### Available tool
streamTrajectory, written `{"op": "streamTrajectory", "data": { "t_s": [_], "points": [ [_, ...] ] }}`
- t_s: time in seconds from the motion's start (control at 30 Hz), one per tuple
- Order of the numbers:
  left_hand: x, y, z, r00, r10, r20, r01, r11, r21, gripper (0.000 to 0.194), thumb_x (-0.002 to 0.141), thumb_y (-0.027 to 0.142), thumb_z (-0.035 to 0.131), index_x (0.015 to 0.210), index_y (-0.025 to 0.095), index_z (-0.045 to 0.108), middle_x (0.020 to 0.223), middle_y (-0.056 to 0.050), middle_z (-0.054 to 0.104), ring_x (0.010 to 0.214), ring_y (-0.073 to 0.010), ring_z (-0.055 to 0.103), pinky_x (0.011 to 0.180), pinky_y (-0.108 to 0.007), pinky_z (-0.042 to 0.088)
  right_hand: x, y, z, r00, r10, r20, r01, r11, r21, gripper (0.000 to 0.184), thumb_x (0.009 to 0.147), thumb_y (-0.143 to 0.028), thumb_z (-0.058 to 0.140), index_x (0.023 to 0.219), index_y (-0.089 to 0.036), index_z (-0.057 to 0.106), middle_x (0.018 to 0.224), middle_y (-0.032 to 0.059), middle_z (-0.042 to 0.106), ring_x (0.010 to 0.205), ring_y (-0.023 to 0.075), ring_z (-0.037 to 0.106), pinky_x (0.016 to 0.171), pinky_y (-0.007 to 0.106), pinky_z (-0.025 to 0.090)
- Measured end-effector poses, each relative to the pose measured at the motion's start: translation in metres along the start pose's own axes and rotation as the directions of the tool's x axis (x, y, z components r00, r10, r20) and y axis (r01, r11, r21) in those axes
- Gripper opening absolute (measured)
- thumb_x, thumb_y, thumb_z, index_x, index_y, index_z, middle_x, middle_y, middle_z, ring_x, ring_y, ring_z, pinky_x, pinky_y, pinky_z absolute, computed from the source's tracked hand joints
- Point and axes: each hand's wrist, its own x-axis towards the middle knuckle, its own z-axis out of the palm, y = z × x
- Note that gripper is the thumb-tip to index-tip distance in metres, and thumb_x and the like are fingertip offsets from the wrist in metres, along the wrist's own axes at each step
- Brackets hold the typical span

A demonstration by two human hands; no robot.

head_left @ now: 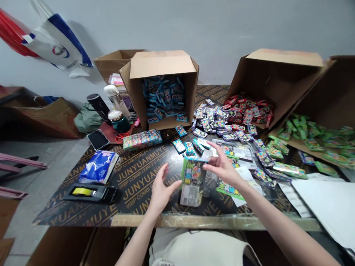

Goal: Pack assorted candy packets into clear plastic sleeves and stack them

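Note:
A printed flat box (192, 184) with green and dark artwork stands near the table's front edge, slightly blurred. My left hand (162, 187) is on its left, fingers spread, with the thumb tip close to the box's side. On the other side is my right hand (224, 165), fingers apart and thumb by the box's upper right edge; whether it touches cannot be made out. Just behind lie several small blue packets (190, 149). Printed cards and papers (236, 151) lie partly under my right hand and forearm.
An open carton (160, 57) of blue packets stands behind. Purple packets (208, 116), red packets (255, 111) and green packets (305, 132) spread rightward, the latter two spilling from tipped cartons. At left are a tape dispenser (90, 192), blue pouch (98, 167), phone (98, 139) and row of boxes (142, 139).

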Motion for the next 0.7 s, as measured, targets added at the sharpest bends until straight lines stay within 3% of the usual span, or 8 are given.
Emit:
{"op": "streamTrajectory", "data": {
  "t_s": [0.07, 0.13, 0.23, 0.3, 0.37, 0.47, 0.57, 0.7],
  "points": [
    [0.01, 0.018, 0.002, 0.97, 0.23, 0.08, -0.238, 0.965, 0.109, 0.049, 0.068, 0.029, 0.069, 0.114, 0.024, 0.055, 0.121, -0.008, 0.054, 0.112, -0.023, 0.05, 0.096, -0.039, 0.038, -0.004, 0.003, 0.005, 0.994, 0.011, 0.105, -0.002, 0.997, -0.083, 0.075, 0.07, -0.025, 0.068, 0.133, -0.029, 0.029, 0.062, -0.0052, 0.052, 0.056, 0.0121, 0.051, 0.054, 0.023, 0.044],
    [0.018, 0.034, 0.006, 0.928, 0.322, 0.186, -0.352, 0.923, 0.157, 0.028, 0.072, 0.025, 0.065, 0.1, 0.023, 0.064, 0.106, -0.007, 0.062, 0.099, -0.0208, 0.057, 0.088, -0.036, 0.043, -0.008, 0.008, 0.009, 0.99, 0.022, 0.138, -0.006, 0.993, -0.119, 0.072, 0.072, -0.024, 0.066, 0.133, -0.029, 0.028, 0.064, -0.0048, 0.053, 0.057, 0.0123, 0.053, 0.054, 0.024, 0.044],
    [0.023, 0.045, 0.01, 0.909, 0.347, 0.229, -0.392, 0.9, 0.193, 0.016, 0.072, 0.018, 0.064, 0.087, 0.02, 0.069, 0.084, -0.005, 0.067, 0.079, -0.0173, 0.061, 0.075, -0.03, 0.047, -0.009, 0.01, 0.01, 0.997, -0.032, 0.076, 0.044, 0.985, -0.168, 0.072, 0.07, -0.024, 0.068, 0.131, -0.029, 0.03, 0.08, -0.0002, 0.06, 0.071, 0.0157, 0.059, 0.065, 0.03, 0.049],
    [0.024, 0.046, 0.01, 0.903, 0.363, 0.231, -0.408, 0.892, 0.194, 0.016, 0.07, 0.015, 0.065, 0.085, 0.019, 0.07, 0.082, -0.005, 0.067, 0.075, -0.0164, 0.061, 0.071, -0.029, 0.047, -0.009, 0.007, 0.009, 0.993, -0.115, 0.027, 0.118, 0.972, -0.205, 0.068, 0.07, -0.023, 0.068, 0.128, -0.028, 0.034, 0.092, 0.0032, 0.061, 0.085, 0.0184, 0.059, 0.077, 0.035, 0.048],
    [0.024, 0.045, 0.011, 0.898, 0.378, 0.225, -0.419, 0.889, 0.182, 0.015, 0.07, 0.015, 0.066, 0.084, 0.019, 0.07, 0.081, -0.005, 0.067, 0.074, -0.0161, 0.061, 0.069, -0.028, 0.048, -0.009, 0.004, 0.011, 0.986, -0.164, 0.018, 0.164, 0.963, -0.215, 0.061, 0.074, -0.023, 0.064, 0.128, -0.027, 0.035, 0.09, 0.0032, 0.063, 0.086, 0.0187, 0.06, 0.082, 0.038, 0.046],
    [0.023, 0.044, 0.011, 0.895, 0.396, 0.206, -0.431, 0.885, 0.174, 0.013, 0.07, 0.017, 0.066, 0.082, 0.02, 0.07, 0.081, -0.004, 0.067, 0.074, -0.0163, 0.061, 0.068, -0.028, 0.048, -0.011, 0.002, 0.018, 0.983, -0.186, -0.005, 0.18, 0.958, -0.221, 0.055, 0.078, -0.022, 0.06, 0.127, -0.026, 0.037, 0.075, 0.0001, 0.063, 0.072, 0.017, 0.06, 0.077, 0.037, 0.047],
    [0.023, 0.044, 0.012, 0.889, 0.41, 0.202, -0.446, 0.875, 0.189, 0.01, 0.07, 0.017, 0.066, 0.079, 0.02, 0.07, 0.08, -0.004, 0.067, 0.073, -0.0159, 0.062, 0.068, -0.028, 0.048, -0.016, 0.005, 0.024, 0.974, -0.225, -0.031, 0.211, 0.948, -0.236, 0.05, 0.079, -0.023, 0.059, 0.126, -0.025, 0.04, 0.074, -0.0002, 0.063, 0.072, 0.0168, 0.06, 0.076, 0.035, 0.046],
    [0.022, 0.043, 0.01, 0.864, 0.433, 0.257, -0.485, 0.853, 0.194, 0.009, 0.073, 0.016, 0.063, 0.08, 0.019, 0.069, 0.081, -0.005, 0.066, 0.074, -0.0154, 0.061, 0.07, -0.028, 0.047, -0.012, -0.002, 0.018, 0.988, -0.15, 0.037, 0.155, 0.963, -0.222, 0.047, 0.082, -0.027, 0.056, 0.126, -0.023, 0.039, 0.074, 0.0006, 0.063, 0.07, 0.0166, 0.06, 0.072, 0.032, 0.046]
  ]
}}
